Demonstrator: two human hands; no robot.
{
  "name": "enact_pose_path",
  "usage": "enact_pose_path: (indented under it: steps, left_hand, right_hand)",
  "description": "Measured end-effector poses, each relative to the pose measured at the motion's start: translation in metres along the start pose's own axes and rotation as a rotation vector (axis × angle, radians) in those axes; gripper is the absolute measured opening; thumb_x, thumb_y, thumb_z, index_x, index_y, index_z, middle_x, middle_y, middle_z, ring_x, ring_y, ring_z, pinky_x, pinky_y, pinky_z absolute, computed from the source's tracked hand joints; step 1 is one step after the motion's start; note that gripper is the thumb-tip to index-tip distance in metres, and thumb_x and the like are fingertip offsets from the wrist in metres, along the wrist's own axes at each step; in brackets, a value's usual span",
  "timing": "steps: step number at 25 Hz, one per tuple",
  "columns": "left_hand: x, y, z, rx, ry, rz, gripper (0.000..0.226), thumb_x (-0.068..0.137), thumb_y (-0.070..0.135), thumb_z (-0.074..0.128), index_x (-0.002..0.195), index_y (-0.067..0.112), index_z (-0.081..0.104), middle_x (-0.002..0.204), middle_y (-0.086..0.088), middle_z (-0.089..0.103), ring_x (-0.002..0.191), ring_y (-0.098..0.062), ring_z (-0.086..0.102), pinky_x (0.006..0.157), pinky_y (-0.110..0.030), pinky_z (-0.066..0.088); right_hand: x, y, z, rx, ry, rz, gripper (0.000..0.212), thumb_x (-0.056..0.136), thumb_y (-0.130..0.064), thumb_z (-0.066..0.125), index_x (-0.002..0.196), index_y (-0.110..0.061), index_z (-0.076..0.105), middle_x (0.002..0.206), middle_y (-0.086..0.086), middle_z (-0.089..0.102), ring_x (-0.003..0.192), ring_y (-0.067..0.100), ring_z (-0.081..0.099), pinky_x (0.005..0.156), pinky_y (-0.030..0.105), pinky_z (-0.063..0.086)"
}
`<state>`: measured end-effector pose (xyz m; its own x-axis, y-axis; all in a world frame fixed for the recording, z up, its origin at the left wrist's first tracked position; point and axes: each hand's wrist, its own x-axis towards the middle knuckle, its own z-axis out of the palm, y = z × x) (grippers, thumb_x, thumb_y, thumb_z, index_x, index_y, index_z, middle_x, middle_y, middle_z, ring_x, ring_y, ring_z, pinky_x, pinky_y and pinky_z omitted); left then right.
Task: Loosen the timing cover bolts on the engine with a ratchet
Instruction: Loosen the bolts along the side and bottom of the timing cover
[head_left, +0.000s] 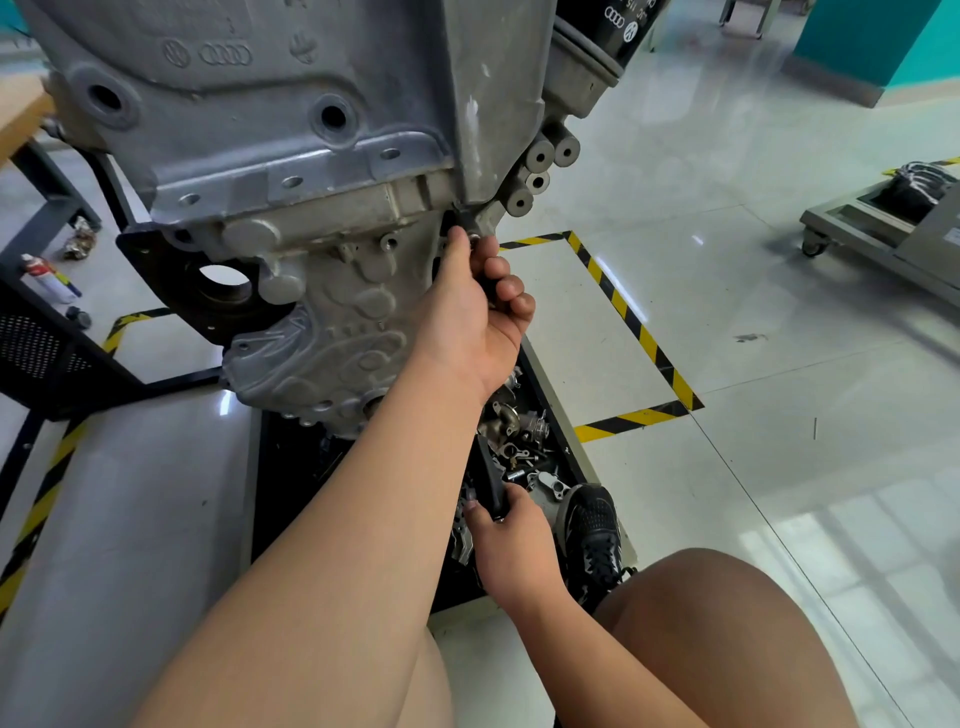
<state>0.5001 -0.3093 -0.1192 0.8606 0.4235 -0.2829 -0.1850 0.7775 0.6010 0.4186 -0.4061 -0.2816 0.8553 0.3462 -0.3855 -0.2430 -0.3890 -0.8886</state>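
Left hand (470, 312), right hand (511, 545) on ratchet (489, 480)

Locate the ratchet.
Head view, centre: the ratchet runs from the left hand at the engine down to the right hand over the parts tray.

The left arm is stretching forward, almost straight, to the lower right edge of the engine (311, 156). The left hand (475, 317) is pointing its thumb up, its fingers (511, 293) curling round the ratchet (491, 488) near its upper end. Below the engine, the right hand (511, 545) is gripping the black handle.
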Motion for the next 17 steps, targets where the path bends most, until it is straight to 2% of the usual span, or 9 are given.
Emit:
enact_pose_path:
  steps: [4, 8, 10, 13, 17]
  left_hand:
    - [-0.003, 0.0, -0.002, -0.075, -0.038, -0.005, 0.034, 0.102, 0.027, 0.039, 0.076, 0.013, 0.056, 0.053, 0.005, 0.047, 0.04, -0.008, 0.041, 0.04, -0.018, 0.036]
    - [-0.004, 0.0, 0.0, -0.043, -0.003, 0.004, 0.031, 0.102, 0.029, 0.044, 0.077, 0.014, 0.056, 0.055, 0.005, 0.046, 0.041, -0.005, 0.042, 0.041, -0.017, 0.037]
    - [-0.006, 0.001, -0.002, -0.027, 0.024, -0.008, 0.028, 0.1, 0.028, 0.046, 0.08, 0.013, 0.058, 0.06, 0.004, 0.047, 0.043, -0.006, 0.043, 0.042, -0.017, 0.038]
    - [-0.01, 0.002, -0.007, -0.011, 0.057, -0.04, 0.025, 0.097, 0.013, 0.038, 0.086, 0.011, 0.06, 0.07, 0.001, 0.053, 0.055, -0.01, 0.049, 0.049, -0.021, 0.044]
    - [-0.016, -0.005, -0.012, 0.057, 0.145, -0.12, 0.038, 0.092, -0.009, 0.02, 0.089, 0.004, 0.056, 0.081, -0.008, 0.053, 0.068, -0.017, 0.054, 0.059, -0.026, 0.049]
  right_hand:
    - [0.001, 0.001, 0.0, -0.012, 0.006, 0.006, 0.015, 0.093, -0.031, 0.057, 0.107, -0.029, 0.059, 0.082, -0.014, 0.068, 0.069, -0.001, 0.062, 0.056, 0.015, 0.046]
    - [0.002, 0.001, 0.0, -0.009, 0.007, 0.0, 0.015, 0.093, -0.03, 0.057, 0.107, -0.028, 0.06, 0.083, -0.012, 0.069, 0.07, 0.001, 0.063, 0.059, 0.019, 0.047]
    - [0.002, 0.002, 0.0, -0.007, 0.003, 0.001, 0.011, 0.093, -0.031, 0.057, 0.104, -0.029, 0.058, 0.08, -0.012, 0.068, 0.066, -0.002, 0.061, 0.056, 0.015, 0.046]
    - [0.001, 0.002, 0.001, 0.007, -0.009, 0.009, 0.012, 0.093, -0.032, 0.057, 0.105, -0.032, 0.058, 0.08, -0.014, 0.068, 0.065, -0.006, 0.06, 0.054, 0.012, 0.044]
    - [0.001, 0.001, 0.001, 0.001, -0.005, 0.006, 0.013, 0.092, -0.032, 0.057, 0.105, -0.03, 0.058, 0.081, -0.015, 0.068, 0.069, -0.004, 0.061, 0.058, 0.016, 0.045]
